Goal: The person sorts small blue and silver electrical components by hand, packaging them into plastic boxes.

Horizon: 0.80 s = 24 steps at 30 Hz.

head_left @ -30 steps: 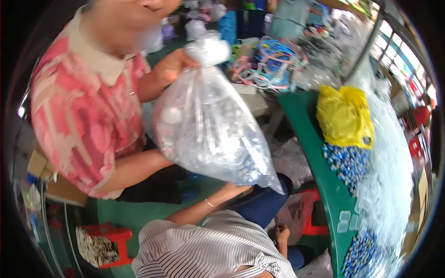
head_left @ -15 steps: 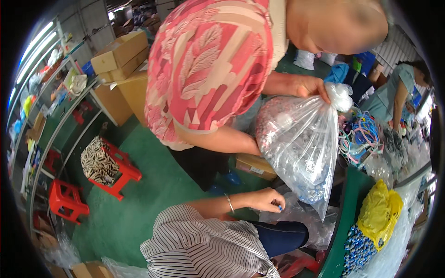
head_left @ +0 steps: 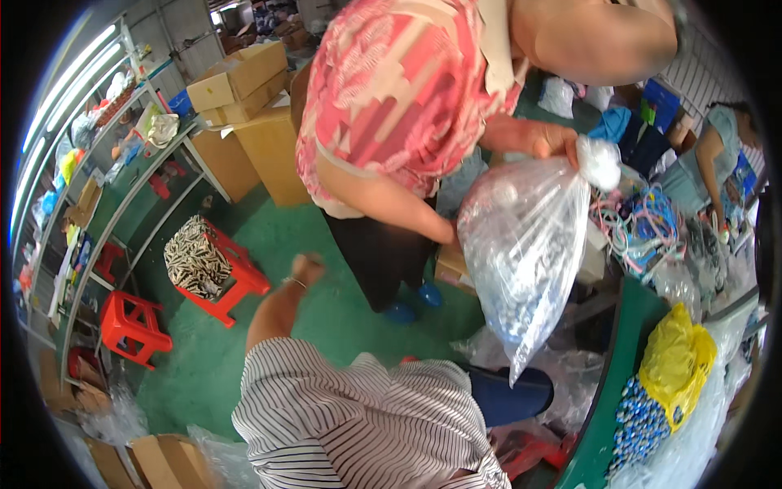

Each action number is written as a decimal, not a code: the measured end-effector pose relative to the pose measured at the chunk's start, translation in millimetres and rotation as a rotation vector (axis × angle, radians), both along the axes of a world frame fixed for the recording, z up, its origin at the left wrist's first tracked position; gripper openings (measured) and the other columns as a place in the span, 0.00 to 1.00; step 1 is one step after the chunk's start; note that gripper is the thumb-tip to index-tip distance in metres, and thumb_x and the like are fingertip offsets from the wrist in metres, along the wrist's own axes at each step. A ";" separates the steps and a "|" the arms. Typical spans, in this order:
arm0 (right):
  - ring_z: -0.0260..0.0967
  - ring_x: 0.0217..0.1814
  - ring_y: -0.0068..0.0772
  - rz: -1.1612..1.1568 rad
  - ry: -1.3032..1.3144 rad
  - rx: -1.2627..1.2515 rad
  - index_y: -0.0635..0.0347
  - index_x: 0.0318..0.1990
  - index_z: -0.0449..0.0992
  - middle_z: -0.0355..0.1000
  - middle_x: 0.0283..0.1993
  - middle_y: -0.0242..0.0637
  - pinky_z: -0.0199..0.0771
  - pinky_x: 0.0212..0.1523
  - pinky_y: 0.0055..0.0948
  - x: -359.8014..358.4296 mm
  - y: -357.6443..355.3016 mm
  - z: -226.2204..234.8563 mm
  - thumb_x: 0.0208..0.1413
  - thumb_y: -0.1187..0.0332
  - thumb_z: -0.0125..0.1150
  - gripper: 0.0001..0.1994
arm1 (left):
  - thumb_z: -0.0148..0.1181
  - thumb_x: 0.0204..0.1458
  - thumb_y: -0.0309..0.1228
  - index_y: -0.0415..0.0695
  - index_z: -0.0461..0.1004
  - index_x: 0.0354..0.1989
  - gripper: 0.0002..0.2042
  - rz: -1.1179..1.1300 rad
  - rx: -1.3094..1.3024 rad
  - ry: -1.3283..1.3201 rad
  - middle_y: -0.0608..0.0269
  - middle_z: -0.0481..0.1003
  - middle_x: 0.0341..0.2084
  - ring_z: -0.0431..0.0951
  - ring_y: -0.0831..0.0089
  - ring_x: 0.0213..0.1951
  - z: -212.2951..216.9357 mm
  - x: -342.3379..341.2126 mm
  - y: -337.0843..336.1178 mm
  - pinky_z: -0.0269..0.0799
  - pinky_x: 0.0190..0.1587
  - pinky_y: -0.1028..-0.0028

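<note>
Left hand (head_left: 306,269) centre-left: clenched, empty, well apart from the bag (head_left: 521,253). Right hand out of view. Bag hangs centre-right, neck gripped by co-worker's hand (head_left: 550,140). Looks like handover stage; taking it needs support under the sagging bottom.

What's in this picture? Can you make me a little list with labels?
left hand: raised, blurred, apart from the bag
right hand: not in view
clear plastic bag: full of small parts, held at its neck by a standing co-worker's hand
floor: green
red stools: left, one with a striped cushion
yellow bag: on the green bench
</note>
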State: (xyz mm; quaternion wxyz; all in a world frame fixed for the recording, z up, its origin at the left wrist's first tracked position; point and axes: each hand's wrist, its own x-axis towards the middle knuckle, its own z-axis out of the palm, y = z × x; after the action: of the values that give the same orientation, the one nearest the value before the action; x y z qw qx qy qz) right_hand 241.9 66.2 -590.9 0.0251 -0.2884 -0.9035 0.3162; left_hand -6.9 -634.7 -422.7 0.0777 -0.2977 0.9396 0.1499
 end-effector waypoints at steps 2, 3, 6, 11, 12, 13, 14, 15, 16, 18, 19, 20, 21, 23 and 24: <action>0.71 0.37 0.56 0.010 -0.004 -0.019 0.69 0.39 0.78 0.74 0.34 0.56 0.70 0.38 0.44 16.5 -6.1 -6.4 0.55 0.60 0.55 0.17 | 0.68 0.38 0.28 0.45 0.72 0.46 0.23 0.397 -0.079 0.791 0.48 0.77 0.28 0.78 0.51 0.35 25.7 32.5 -66.8 0.73 0.39 0.58; 0.71 0.37 0.56 -0.003 0.004 -0.020 0.69 0.40 0.78 0.74 0.34 0.56 0.70 0.39 0.44 16.7 -9.7 -10.5 0.55 0.61 0.55 0.17 | 0.67 0.40 0.30 0.46 0.68 0.52 0.27 0.442 -0.027 0.867 0.48 0.78 0.29 0.78 0.51 0.36 56.4 22.9 -84.0 0.72 0.40 0.57; 0.71 0.38 0.57 -0.040 0.046 -0.012 0.69 0.40 0.78 0.74 0.35 0.57 0.70 0.39 0.44 4.7 -18.8 -24.3 0.55 0.61 0.55 0.17 | 0.65 0.45 0.33 0.48 0.62 0.59 0.30 0.558 -0.189 1.100 0.46 0.78 0.32 0.78 0.49 0.39 160.6 -2.3 -88.8 0.72 0.43 0.57; 0.71 0.39 0.57 -0.088 0.107 0.006 0.69 0.41 0.78 0.73 0.36 0.57 0.70 0.40 0.45 -14.4 -24.1 -49.2 0.55 0.62 0.54 0.17 | 0.64 0.48 0.34 0.50 0.55 0.65 0.35 0.671 -0.250 1.168 0.41 0.76 0.40 0.76 0.45 0.44 276.1 -3.5 -87.4 0.70 0.46 0.56; 0.71 0.40 0.57 -0.092 0.109 0.011 0.69 0.41 0.78 0.73 0.36 0.57 0.70 0.40 0.45 -11.5 -23.4 -53.7 0.55 0.62 0.54 0.17 | 0.64 0.48 0.34 0.50 0.55 0.65 0.35 0.672 -0.250 1.171 0.41 0.76 0.40 0.76 0.45 0.44 283.0 1.7 -87.9 0.70 0.46 0.56; 0.71 0.40 0.58 -0.097 0.110 0.016 0.69 0.41 0.78 0.73 0.37 0.58 0.70 0.41 0.45 -8.1 -22.3 -58.0 0.54 0.62 0.54 0.17 | 0.64 0.48 0.35 0.51 0.54 0.66 0.35 0.686 -0.274 1.149 0.41 0.76 0.41 0.76 0.45 0.46 287.7 6.8 -89.2 0.70 0.47 0.56; 0.71 0.40 0.58 -0.102 0.110 0.022 0.69 0.41 0.78 0.73 0.37 0.58 0.70 0.41 0.45 -4.3 -21.0 -62.3 0.54 0.62 0.54 0.17 | 0.63 0.49 0.35 0.51 0.53 0.66 0.36 0.700 -0.297 1.126 0.41 0.76 0.42 0.75 0.45 0.47 289.4 12.0 -90.9 0.70 0.47 0.56; 0.71 0.40 0.58 -0.103 0.120 0.021 0.69 0.41 0.78 0.73 0.37 0.58 0.70 0.41 0.45 -11.8 -24.5 -64.2 0.54 0.62 0.54 0.17 | 0.63 0.49 0.35 0.51 0.53 0.66 0.36 0.703 -0.301 1.138 0.41 0.76 0.42 0.75 0.45 0.47 286.7 18.8 -95.7 0.70 0.47 0.56; 0.71 0.41 0.58 -0.112 0.128 0.027 0.69 0.41 0.78 0.73 0.37 0.58 0.70 0.41 0.45 -16.1 -23.2 -66.5 0.54 0.62 0.54 0.17 | 0.62 0.49 0.35 0.51 0.52 0.66 0.35 0.716 -0.261 1.111 0.40 0.75 0.43 0.75 0.45 0.47 271.0 25.2 -98.2 0.70 0.48 0.56; 0.71 0.41 0.58 -0.115 0.144 0.047 0.69 0.41 0.78 0.73 0.38 0.58 0.69 0.42 0.45 -27.0 -18.6 -82.8 0.54 0.62 0.54 0.17 | 0.60 0.49 0.34 0.49 0.53 0.65 0.33 0.760 -0.204 1.014 0.39 0.74 0.45 0.74 0.44 0.48 244.6 50.7 -84.6 0.70 0.49 0.55; 0.67 0.48 0.60 -0.129 0.041 -0.056 0.69 0.45 0.77 0.71 0.44 0.60 0.67 0.48 0.47 -33.7 -16.7 -70.5 0.52 0.65 0.52 0.18 | 0.59 0.49 0.34 0.48 0.55 0.64 0.32 0.784 -0.182 0.945 0.39 0.74 0.45 0.74 0.44 0.48 231.5 66.2 -71.3 0.70 0.49 0.55; 0.67 0.48 0.60 -0.155 0.041 -0.056 0.69 0.45 0.77 0.71 0.44 0.60 0.67 0.48 0.47 -21.5 -8.1 -74.2 0.52 0.65 0.52 0.18 | 0.58 0.49 0.33 0.46 0.59 0.61 0.28 0.751 -0.187 0.892 0.39 0.74 0.45 0.74 0.43 0.48 206.9 59.7 -73.9 0.70 0.49 0.54; 0.68 0.47 0.60 -0.329 0.274 -0.296 0.70 0.44 0.77 0.71 0.44 0.60 0.67 0.47 0.46 -13.2 -5.0 -92.4 0.52 0.65 0.52 0.18 | 0.57 0.49 0.33 0.44 0.62 0.58 0.25 0.742 -0.207 0.841 0.39 0.74 0.45 0.74 0.43 0.48 172.1 67.4 -91.4 0.70 0.49 0.54; 0.68 0.47 0.60 -0.551 0.520 -0.517 0.70 0.44 0.77 0.72 0.43 0.60 0.68 0.47 0.46 3.6 17.7 -171.3 0.52 0.65 0.52 0.18 | 0.54 0.50 0.30 0.37 0.72 0.44 0.14 0.673 -0.104 0.540 0.39 0.74 0.45 0.74 0.44 0.49 106.6 65.0 -89.0 0.69 0.51 0.53; 0.68 0.47 0.60 -0.351 0.329 -0.334 0.71 0.44 0.76 0.72 0.44 0.59 0.68 0.48 0.45 -13.7 3.0 -126.2 0.53 0.65 0.53 0.17 | 0.57 0.48 0.34 0.40 0.73 0.47 0.17 0.642 -0.115 0.329 0.46 0.76 0.44 0.76 0.49 0.48 63.5 86.8 -103.6 0.73 0.49 0.57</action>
State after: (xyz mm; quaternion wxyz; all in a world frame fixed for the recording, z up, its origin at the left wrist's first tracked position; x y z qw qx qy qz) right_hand 228.1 69.2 -717.1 0.1780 -0.3853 -0.7590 0.4938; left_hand 79.9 -738.3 -359.2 -0.1422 -0.5534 0.8050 0.1596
